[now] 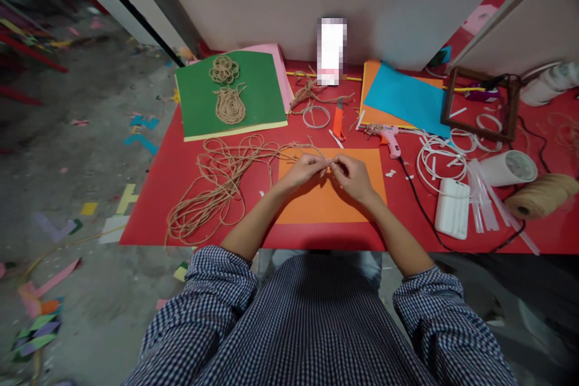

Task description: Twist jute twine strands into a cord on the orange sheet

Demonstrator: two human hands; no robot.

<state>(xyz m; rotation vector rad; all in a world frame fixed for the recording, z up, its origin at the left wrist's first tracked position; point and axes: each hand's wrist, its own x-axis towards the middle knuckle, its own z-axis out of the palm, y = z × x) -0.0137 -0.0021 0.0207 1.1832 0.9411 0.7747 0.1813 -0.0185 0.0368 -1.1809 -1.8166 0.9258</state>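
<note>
- Our left hand (305, 172) and right hand (353, 180) meet over a flat rectangular orange paper sheet (330, 211), thumbs and forefingers drawn together; the point between them is too small and covered for us to tell whether either grips a strand.
- We see the loose, tangled heap of thin brown jute twine (231, 180) to the left of that sheet on the glossy red tabletop (149, 217), with strands running over to just behind the left hand.
- We judge the twine very light, limp and dry, its rough fibres giving good friction, so slipping matters less than snagging or fraying at the ends.
- We would take it as a single strand between thumb and forefinger, close to a free end; grabbing the heap's middle could tighten its crossed loops.
- We would mind the pink glue gun with a metal nozzle (391, 140) beyond the right hand; whether it is hot, we cannot tell.
</note>
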